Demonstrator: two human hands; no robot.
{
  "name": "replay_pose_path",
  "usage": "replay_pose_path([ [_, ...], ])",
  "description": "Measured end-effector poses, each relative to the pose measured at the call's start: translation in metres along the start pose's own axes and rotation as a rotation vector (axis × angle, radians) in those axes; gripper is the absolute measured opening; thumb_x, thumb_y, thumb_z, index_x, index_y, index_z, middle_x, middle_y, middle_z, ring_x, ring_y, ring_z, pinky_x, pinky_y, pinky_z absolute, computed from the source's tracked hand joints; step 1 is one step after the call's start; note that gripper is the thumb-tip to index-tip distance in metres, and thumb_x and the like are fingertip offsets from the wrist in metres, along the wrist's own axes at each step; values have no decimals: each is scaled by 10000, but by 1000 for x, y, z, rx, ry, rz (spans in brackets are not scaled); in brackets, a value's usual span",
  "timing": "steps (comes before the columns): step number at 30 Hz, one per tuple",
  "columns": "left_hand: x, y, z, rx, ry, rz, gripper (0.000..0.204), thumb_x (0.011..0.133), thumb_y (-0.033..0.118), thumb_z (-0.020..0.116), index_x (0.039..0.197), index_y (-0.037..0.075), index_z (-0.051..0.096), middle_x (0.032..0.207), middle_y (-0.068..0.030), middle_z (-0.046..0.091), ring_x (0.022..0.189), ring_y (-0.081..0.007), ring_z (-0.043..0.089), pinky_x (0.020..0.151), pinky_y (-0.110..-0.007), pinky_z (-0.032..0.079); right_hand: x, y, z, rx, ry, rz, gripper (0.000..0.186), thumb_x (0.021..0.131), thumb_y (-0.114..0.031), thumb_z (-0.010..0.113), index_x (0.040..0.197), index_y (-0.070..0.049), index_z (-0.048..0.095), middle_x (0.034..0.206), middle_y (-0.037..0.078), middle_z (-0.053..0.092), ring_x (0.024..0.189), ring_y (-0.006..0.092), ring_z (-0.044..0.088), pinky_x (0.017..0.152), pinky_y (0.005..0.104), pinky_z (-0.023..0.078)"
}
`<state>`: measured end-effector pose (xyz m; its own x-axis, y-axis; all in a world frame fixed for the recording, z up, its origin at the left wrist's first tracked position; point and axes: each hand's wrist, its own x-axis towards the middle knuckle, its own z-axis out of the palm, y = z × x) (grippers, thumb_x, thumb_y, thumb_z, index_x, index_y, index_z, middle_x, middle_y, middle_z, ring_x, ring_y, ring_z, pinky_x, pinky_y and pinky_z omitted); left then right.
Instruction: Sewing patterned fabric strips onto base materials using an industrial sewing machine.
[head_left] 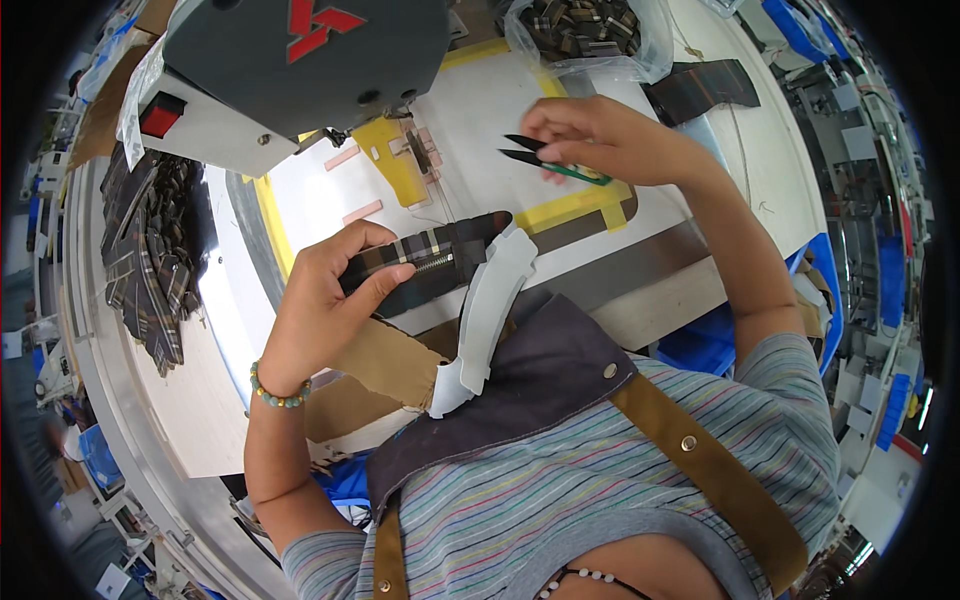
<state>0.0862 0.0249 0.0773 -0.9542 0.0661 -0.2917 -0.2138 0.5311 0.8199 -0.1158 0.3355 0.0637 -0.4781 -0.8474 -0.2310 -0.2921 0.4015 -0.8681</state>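
My left hand [335, 290], closed with the thumb on top, grips a dark plaid fabric piece [425, 262] with a short metal zipper along it. The far end of that fabric meets a curved pale plastic strip [492, 300] lying against my apron. In my right hand [600, 140] is a pair of thread snips [555, 165] with green handles, its two black blades apart and pointing left. The snips are held above the white work plate [480, 160], well away from the fabric. Some of my right fingers are hidden behind the hand.
A dark sewing machine head [310, 80] overhangs the plate, with a yellow template [390, 160] beneath it. Plaid pieces pile up at left [150, 250]. A plastic bag [650, 45] of small plaid parts stands at the back. A brown cardboard piece [390, 362] lies by my left wrist.
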Motion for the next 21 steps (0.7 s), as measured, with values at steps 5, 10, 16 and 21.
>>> replay_pose_path([
  [5,2,2,5,-42,61,99,226,983,108,824,1113,-31,702,822,-14,654,695,-59,495,635,-255,437,54,-13,29,119,-249,-134,388,1180,-295,513,1415,-21,656,1094,80,723,971,136,664,905,332,542],
  [10,3,8,-5,9,55,161,242,975,93,821,1136,-35,695,868,-28,677,727,-72,526,675,-257,471,77,-16,40,-145,-359,-316,433,1165,-395,528,1337,-47,720,1064,91,726,939,242,670,878,391,538],
  [16,-1,6,-26,35,100,61,209,983,86,801,1133,-19,700,854,-18,675,731,-63,525,678,-251,466,73,5,13,-538,-50,-466,351,1083,-384,641,1176,-63,748,1061,108,740,988,340,706,875,469,548],
  [21,8,-13,-27,-19,131,80,172,1008,101,784,1110,-6,694,863,23,670,735,-46,530,679,-232,455,74,6,32,-736,44,-429,299,1057,-356,655,1101,-74,745,1079,107,757,1037,358,720,862,487,568],
])
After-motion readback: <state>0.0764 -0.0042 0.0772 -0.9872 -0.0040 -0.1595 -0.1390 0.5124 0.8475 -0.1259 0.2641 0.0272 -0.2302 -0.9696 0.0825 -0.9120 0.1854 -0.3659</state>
